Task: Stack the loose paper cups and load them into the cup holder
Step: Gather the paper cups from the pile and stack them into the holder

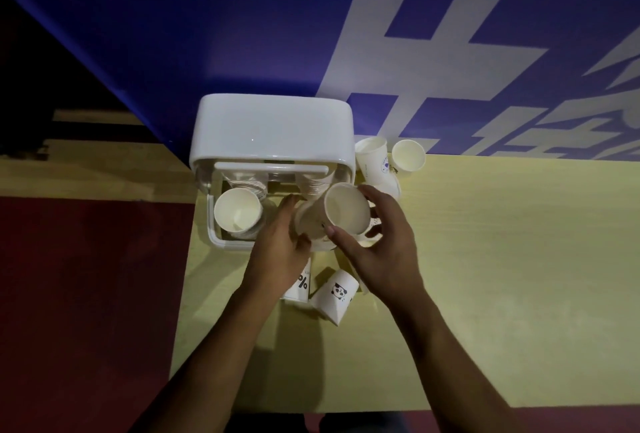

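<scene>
Head view: both hands meet over the right side of the white cup holder (273, 134), whose lid stands raised toward the blue wall (207, 34). The right hand (377, 245) grasps a paper cup (346, 209) at its rim, thumb on the near edge and fingers curled round the far edge. The cup is tilted, its mouth facing up toward the camera. The left hand (280, 252) is wrapped round the cup's lower body. In the holder's left compartment sits a stack of cups (237, 212), mouth up. Loose cups lie on the pale counter (485, 259): a panda-printed cup (337, 292) on its side just in front of the hands, a cup marked "%" (299, 285) partly hidden under the left wrist, and two cups (372, 155) (408, 154) to the right of the holder's lid, near the wall.
</scene>
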